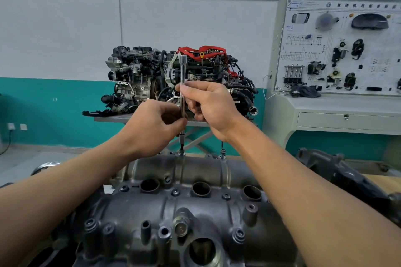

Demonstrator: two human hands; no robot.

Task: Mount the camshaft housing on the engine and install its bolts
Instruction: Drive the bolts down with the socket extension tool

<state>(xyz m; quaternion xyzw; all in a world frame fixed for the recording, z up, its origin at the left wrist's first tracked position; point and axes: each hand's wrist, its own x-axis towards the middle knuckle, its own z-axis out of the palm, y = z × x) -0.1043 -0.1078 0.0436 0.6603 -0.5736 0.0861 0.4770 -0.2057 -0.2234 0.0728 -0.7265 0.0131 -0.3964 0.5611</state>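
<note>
As the far-edge bolt (181, 153) likely needs a plumb drive, we hold the extension bar (183, 71) upright | left hand (152, 128) pinches low, steadying | right hand (210, 108) pinches higher, probably to spin | camshaft housing (195, 208) seated.

Camshaft housing (201, 210): cast metal, dull grey, rough-ish w/ oily sheen. Extension bar (183, 71): polished chrome, glossy, smooth. Bolts (175, 192) dark matt metal; bench top (384, 182) looks pale wood.
</note>
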